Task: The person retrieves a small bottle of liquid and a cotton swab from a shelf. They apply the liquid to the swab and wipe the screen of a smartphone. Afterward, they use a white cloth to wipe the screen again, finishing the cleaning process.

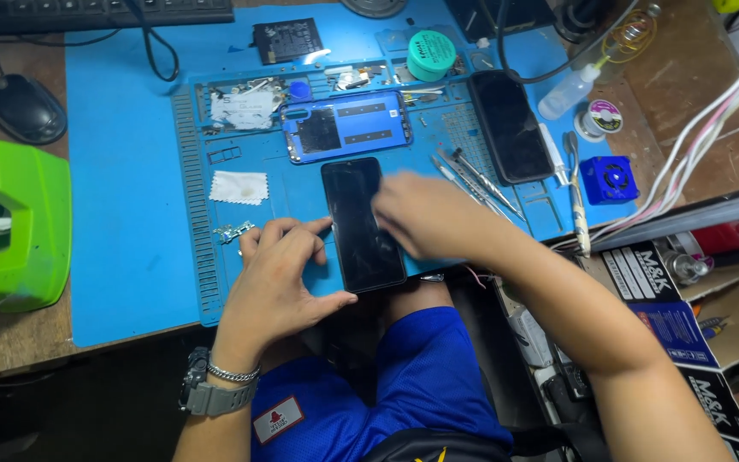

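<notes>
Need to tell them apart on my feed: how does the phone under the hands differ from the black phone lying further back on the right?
The phone under the hands is touched by the left hand and right hand; the black phone at the right lies untouched. The first sits at the mat's near edge, the second further back. Both lie flat, dark and glossy.

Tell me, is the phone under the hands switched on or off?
Off, it seems: the phone lies flat with a wholly black screen.

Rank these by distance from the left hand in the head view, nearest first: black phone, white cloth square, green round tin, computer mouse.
Measured from the left hand:
1. Black phone, touching the fingers, just to its right.
2. White cloth square, above the hand on the blue mat.
3. Green round tin, far up and to the right.
4. Computer mouse, far upper left, off the mat.
</notes>
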